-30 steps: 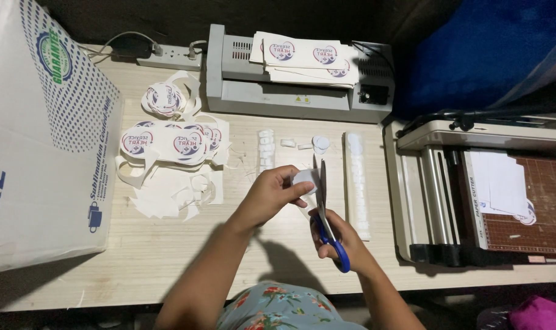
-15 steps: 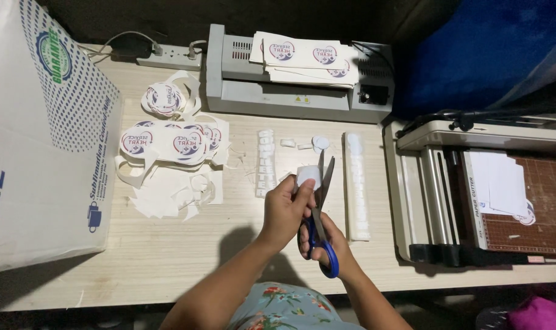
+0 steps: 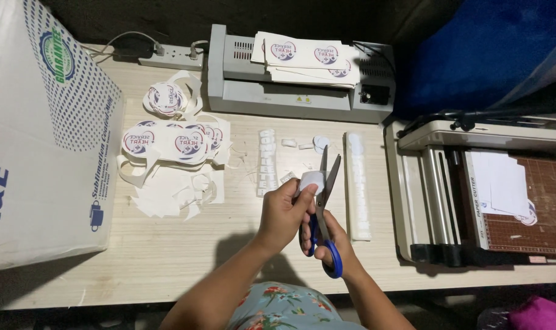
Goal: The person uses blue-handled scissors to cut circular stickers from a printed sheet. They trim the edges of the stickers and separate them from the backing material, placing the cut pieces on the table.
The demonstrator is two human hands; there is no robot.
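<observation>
Since the earlier frame the left hand [image 3: 282,211] has shifted a little toward the body and turned the small white cutout [image 3: 310,181], while the scissors [image 3: 324,201] have opened wider around it. The left fingers [image 3: 296,189] pinch the cutout at its lower left edge and hold it above the desk [image 3: 168,256], between the two blades. The right hand [image 3: 336,241] has its fingers threaded through the blue handles, closed on them, with the blades spread in a narrow V pointing away from the body.

Just left of the hands a white lettered strip [image 3: 267,162] lies flat on the desk, and a longer white strip [image 3: 357,186] lies to the right. Small paper scraps [image 3: 302,145] sit beyond the blade tips. A pile of round printed stickers and trimmings [image 3: 174,159] covers the desk farther left, beside a large white carton [image 3: 39,134]. A grey laminator [image 3: 290,91] carrying printed sheets stands at the back, and a paper cutter [image 3: 491,195] sits at the right.
</observation>
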